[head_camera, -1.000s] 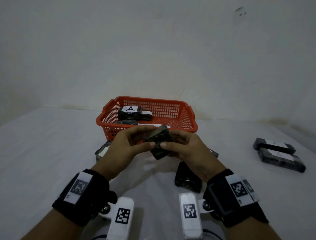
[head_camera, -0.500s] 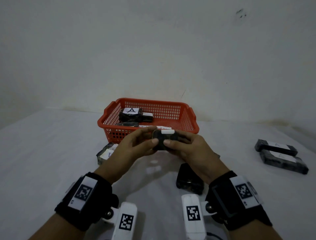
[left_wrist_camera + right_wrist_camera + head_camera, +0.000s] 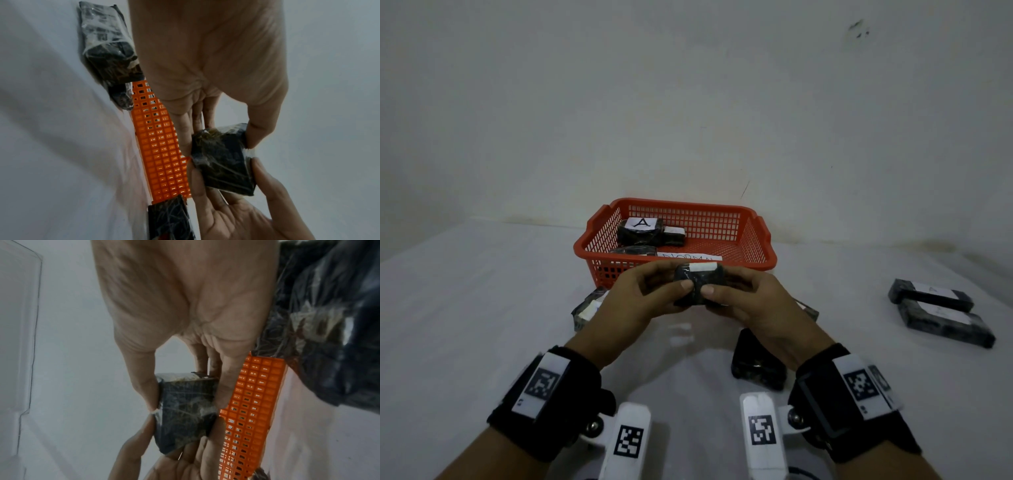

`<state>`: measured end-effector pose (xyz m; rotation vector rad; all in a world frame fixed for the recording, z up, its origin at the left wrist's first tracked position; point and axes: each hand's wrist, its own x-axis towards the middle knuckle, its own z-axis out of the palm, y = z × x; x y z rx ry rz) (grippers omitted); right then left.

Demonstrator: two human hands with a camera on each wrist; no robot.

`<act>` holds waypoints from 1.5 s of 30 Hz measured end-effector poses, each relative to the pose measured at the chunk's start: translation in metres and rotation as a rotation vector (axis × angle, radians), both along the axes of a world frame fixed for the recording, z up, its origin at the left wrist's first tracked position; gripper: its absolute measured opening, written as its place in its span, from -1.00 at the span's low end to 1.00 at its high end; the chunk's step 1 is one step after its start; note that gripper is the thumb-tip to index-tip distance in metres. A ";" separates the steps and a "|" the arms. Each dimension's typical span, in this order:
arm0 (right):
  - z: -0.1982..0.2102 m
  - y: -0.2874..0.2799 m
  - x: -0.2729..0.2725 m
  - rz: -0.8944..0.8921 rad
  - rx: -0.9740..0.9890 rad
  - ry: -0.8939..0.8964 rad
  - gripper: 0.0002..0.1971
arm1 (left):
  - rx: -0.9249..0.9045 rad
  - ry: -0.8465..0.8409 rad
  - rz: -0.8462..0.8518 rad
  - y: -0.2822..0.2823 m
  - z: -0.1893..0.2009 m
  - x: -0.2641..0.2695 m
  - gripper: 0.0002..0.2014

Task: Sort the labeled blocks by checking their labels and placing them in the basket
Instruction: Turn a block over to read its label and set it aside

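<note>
White tabletop [image 3: 465,325] carries everything. Orange basket [image 3: 760,240] sits at the back, with a block labelled A [image 3: 640,230] and other wrapped blocks inside. Two long blocks [image 3: 941,315] lie side by side, far right. One dark block [image 3: 758,363] sits under right wrist. Left hand [image 3: 633,301] and right hand [image 3: 760,305] are together, both pinching the held block [image 3: 700,284] just in front of basket, white label strip up.

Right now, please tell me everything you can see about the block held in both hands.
The block is small, dark and wrapped in shiny clear film, with a white label strip on its top edge; the writing cannot be read. The left hand and right hand pinch it from both sides, lifted above the table, just in front of the orange basket.
</note>
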<state>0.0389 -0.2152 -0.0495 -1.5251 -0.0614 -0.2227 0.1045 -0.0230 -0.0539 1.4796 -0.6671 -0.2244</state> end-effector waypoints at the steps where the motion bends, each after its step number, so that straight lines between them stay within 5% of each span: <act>1: 0.000 0.000 -0.001 -0.005 -0.018 -0.014 -0.61 | 0.000 0.011 -0.013 0.000 0.000 0.000 -0.59; 10: 0.004 -0.002 -0.005 0.070 -0.025 0.037 -0.53 | 0.014 -0.084 0.061 0.003 0.001 -0.001 -0.42; 17: 0.007 -0.001 -0.007 0.030 0.094 0.109 -0.72 | 0.031 -0.082 -0.020 0.003 0.003 -0.004 -0.30; 23: 0.005 0.002 -0.006 -0.027 0.011 0.044 -0.73 | 0.099 -0.104 0.119 -0.001 0.006 -0.005 -0.59; 34: 0.007 0.002 -0.007 0.008 0.081 0.137 -0.74 | 0.054 -0.159 0.035 0.003 0.002 -0.001 -0.37; 36: 0.007 0.002 -0.006 -0.002 0.061 0.111 -0.73 | 0.086 -0.087 -0.002 0.002 0.006 -0.003 -0.42; 40: 0.005 0.003 -0.004 0.010 0.035 0.107 -0.73 | 0.135 -0.083 0.030 -0.002 0.008 -0.007 -0.83; 45: 0.004 0.003 -0.003 -0.019 -0.021 0.082 -0.71 | 0.121 -0.072 -0.004 -0.002 0.008 -0.008 -0.83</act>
